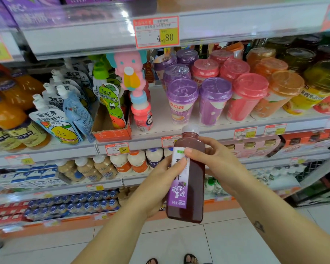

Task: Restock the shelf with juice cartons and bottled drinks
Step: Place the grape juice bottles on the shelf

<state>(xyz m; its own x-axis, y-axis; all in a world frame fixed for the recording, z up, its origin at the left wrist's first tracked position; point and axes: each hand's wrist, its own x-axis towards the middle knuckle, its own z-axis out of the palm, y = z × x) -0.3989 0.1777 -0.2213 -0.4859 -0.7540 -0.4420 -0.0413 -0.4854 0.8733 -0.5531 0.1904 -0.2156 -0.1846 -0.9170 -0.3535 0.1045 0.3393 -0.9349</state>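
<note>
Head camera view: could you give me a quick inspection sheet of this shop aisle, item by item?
Surface: white shelf, a bare strip left of the cups.
Job's things: juice bottle, dark purple with a pale cap, upright in front of the shelves.
Clutter: lidded cups, spouted pouches and orange drink bottles crowd that shelf.
Hands: left hand and right hand both grip the juice bottle, thumbs on its label.
Cables: nothing seen.
Surroundings: price tag reading 4.80 on the rail above; tiled floor below.
</note>
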